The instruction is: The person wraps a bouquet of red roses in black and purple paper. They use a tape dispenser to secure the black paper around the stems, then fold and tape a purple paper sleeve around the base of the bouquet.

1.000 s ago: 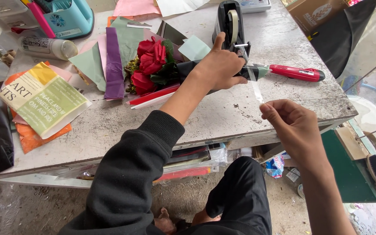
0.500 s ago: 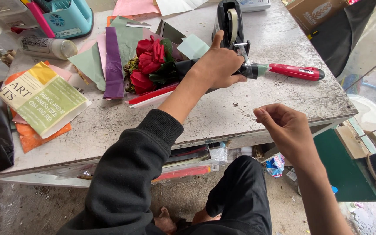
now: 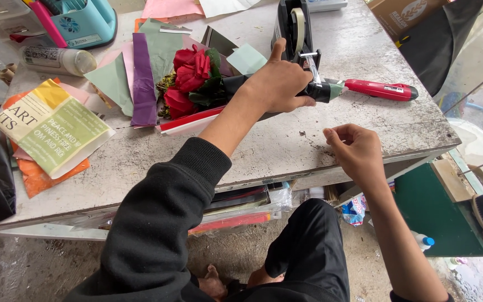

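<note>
The left hand (image 3: 278, 84) lies on the grey bench (image 3: 264, 151), its fingers wrapped around the dark-wrapped stem (image 3: 314, 92) of a small bouquet of red roses (image 3: 188, 75), thumb pointing up beside the black tape dispenser (image 3: 294, 25). The roses rest flat on the bench, blooms pointing left, the stem end lying just in front of the dispenser and touching the tip of a red-handled cutter (image 3: 381, 89) that lies to the right. The right hand (image 3: 356, 151) hovers at the front edge of the bench, well apart from the bouquet, its fingers curled in with thumb and forefinger pressed together; whether they pinch anything I cannot tell. Left of the roses lie a purple paper strip (image 3: 142, 78) and pale green paper pieces (image 3: 110, 81); further left sits a printed green and yellow sheet (image 3: 51, 131) over orange paper. A turquoise caddy (image 3: 85, 22) stands at the far left corner.
</note>
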